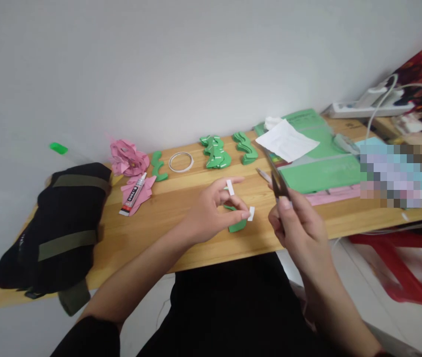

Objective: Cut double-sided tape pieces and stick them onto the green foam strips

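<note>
My left hand [212, 210] is over the middle of the table, thumb and finger pinching a small piece of white tape [251, 214]. Another white strip [230, 187] clings to a finger of the same hand. Below these fingers is a green paper piece [237, 224], partly hidden by the hand. To the right, my right hand [300, 220] is closed around what look like scissors, their dark blades [279, 184] pointing up and away; the handles are hidden in the palm. A slim silver tool [263, 174] lies just beyond that hand.
Along the wall are crumpled pink paper [129, 157], a glue tube [133, 196], a tape roll [181, 162] and stacked green wavy pieces [216, 152]. A black bag [71, 223] lies left. Green packages [320, 171], white tissue [288, 141] and a power strip [374, 106] are right.
</note>
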Action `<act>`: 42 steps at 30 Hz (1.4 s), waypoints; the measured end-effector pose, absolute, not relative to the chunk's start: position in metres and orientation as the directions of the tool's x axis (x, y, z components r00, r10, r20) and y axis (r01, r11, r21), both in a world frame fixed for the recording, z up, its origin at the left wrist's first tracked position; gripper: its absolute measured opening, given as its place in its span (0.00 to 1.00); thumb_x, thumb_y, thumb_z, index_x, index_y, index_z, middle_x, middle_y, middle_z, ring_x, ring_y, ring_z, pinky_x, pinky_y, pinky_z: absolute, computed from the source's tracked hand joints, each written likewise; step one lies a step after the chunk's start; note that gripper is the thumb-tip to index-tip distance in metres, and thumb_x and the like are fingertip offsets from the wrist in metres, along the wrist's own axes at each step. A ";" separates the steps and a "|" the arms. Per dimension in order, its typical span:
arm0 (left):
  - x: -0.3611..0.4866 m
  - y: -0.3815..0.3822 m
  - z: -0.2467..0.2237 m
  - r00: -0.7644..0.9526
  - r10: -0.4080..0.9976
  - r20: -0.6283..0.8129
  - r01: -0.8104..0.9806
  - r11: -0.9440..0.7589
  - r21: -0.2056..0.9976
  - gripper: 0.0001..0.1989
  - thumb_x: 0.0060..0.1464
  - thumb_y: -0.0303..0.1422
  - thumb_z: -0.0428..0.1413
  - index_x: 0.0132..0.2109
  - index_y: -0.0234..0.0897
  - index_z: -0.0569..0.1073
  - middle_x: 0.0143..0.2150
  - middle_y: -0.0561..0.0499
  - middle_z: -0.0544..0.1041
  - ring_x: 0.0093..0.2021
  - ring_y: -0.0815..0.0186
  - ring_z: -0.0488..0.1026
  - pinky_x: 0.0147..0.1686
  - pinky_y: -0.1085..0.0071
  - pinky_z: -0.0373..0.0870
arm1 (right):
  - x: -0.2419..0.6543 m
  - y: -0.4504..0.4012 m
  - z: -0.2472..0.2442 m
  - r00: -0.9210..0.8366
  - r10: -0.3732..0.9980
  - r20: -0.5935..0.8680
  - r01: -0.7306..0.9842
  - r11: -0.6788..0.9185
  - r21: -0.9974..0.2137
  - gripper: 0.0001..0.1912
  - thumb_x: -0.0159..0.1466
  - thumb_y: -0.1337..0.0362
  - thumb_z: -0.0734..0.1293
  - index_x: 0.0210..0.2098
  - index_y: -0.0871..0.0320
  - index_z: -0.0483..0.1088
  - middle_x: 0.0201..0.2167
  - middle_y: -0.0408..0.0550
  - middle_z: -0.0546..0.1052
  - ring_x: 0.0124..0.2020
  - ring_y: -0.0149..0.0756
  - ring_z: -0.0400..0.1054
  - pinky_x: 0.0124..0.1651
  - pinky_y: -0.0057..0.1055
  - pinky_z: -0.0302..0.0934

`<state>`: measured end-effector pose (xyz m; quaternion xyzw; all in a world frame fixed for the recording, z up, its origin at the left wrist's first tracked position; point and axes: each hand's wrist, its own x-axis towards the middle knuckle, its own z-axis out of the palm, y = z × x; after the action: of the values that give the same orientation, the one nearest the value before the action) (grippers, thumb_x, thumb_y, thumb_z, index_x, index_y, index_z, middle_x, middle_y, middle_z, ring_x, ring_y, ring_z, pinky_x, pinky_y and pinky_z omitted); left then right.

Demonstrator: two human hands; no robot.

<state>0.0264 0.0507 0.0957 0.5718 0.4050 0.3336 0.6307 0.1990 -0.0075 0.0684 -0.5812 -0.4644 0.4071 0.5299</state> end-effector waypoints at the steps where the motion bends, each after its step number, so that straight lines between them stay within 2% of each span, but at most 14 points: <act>1: 0.027 0.051 0.096 0.410 0.900 -0.150 -0.009 0.169 0.986 0.30 0.45 0.26 0.64 0.57 0.32 0.66 0.29 0.56 0.78 0.32 0.69 0.75 0.41 0.67 0.69 | 0.197 -0.008 0.066 0.235 0.971 -0.031 0.019 -0.037 -0.999 0.21 0.67 0.45 0.60 0.47 0.53 0.72 0.20 0.38 0.61 0.17 0.27 0.50 0.18 0.26 0.46; 4: 0.029 0.054 0.097 0.307 0.930 -0.200 -0.184 0.265 0.947 0.30 0.45 0.26 0.65 0.56 0.33 0.67 0.29 0.55 0.79 0.33 0.69 0.77 0.42 0.68 0.70 | 0.189 -0.012 0.058 0.152 0.975 -0.163 -0.204 -0.130 -0.970 0.26 0.66 0.40 0.57 0.37 0.56 0.69 0.19 0.37 0.56 0.16 0.25 0.47 0.16 0.24 0.42; 6: 0.031 0.055 0.097 0.278 0.936 -0.216 -0.283 0.295 0.913 0.32 0.44 0.26 0.66 0.57 0.33 0.67 0.29 0.55 0.80 0.33 0.69 0.78 0.44 0.68 0.70 | 0.183 -0.015 0.055 0.079 0.978 -0.193 -0.265 -0.166 -0.950 0.25 0.65 0.40 0.59 0.36 0.56 0.67 0.20 0.37 0.58 0.17 0.25 0.48 0.16 0.23 0.43; 11: 0.035 0.056 0.097 0.259 0.917 -0.304 -0.406 0.389 0.827 0.36 0.41 0.25 0.67 0.59 0.33 0.66 0.28 0.56 0.80 0.29 0.71 0.77 0.40 0.70 0.69 | 0.176 -0.019 0.054 -0.094 0.987 -0.128 -0.235 -0.147 -0.961 0.22 0.66 0.42 0.60 0.36 0.56 0.65 0.19 0.37 0.61 0.17 0.26 0.53 0.18 0.24 0.50; 19: 0.035 0.051 0.098 0.247 0.913 -0.325 -0.361 0.398 0.844 0.33 0.42 0.24 0.66 0.57 0.33 0.67 0.27 0.55 0.80 0.29 0.70 0.77 0.42 0.68 0.69 | 0.176 -0.013 0.058 -0.126 0.988 -0.085 -0.244 -0.114 -0.963 0.22 0.65 0.43 0.62 0.32 0.57 0.65 0.17 0.34 0.53 0.16 0.24 0.45 0.16 0.22 0.41; 30: 0.040 0.045 0.096 0.218 0.939 -0.267 -0.365 0.332 0.870 0.31 0.43 0.21 0.65 0.56 0.32 0.67 0.26 0.57 0.81 0.27 0.73 0.77 0.38 0.73 0.71 | 0.173 -0.009 0.062 -0.099 0.990 -0.097 -0.280 -0.122 -0.952 0.22 0.64 0.43 0.63 0.29 0.56 0.64 0.16 0.34 0.53 0.15 0.23 0.42 0.14 0.21 0.37; 37: 0.039 0.046 0.093 0.210 0.941 -0.265 -0.327 0.323 0.888 0.31 0.43 0.23 0.65 0.56 0.35 0.69 0.27 0.57 0.80 0.29 0.69 0.78 0.41 0.68 0.72 | 0.174 -0.010 0.062 -0.097 0.987 -0.128 -0.271 -0.150 -0.951 0.23 0.63 0.42 0.64 0.27 0.56 0.63 0.15 0.34 0.52 0.15 0.22 0.40 0.14 0.21 0.36; 42: 0.039 0.048 0.092 0.218 0.939 -0.266 -0.338 0.328 0.882 0.31 0.42 0.23 0.65 0.56 0.33 0.69 0.26 0.56 0.80 0.29 0.69 0.78 0.41 0.68 0.72 | 0.174 -0.009 0.062 -0.116 0.982 -0.147 -0.273 -0.174 -0.946 0.24 0.63 0.41 0.64 0.27 0.55 0.62 0.15 0.33 0.52 0.14 0.22 0.40 0.13 0.21 0.35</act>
<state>0.0390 0.0476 0.0918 0.3539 0.4248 0.4588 0.6955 0.1743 -0.0092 0.0618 -0.4386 -0.4043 0.6281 0.4996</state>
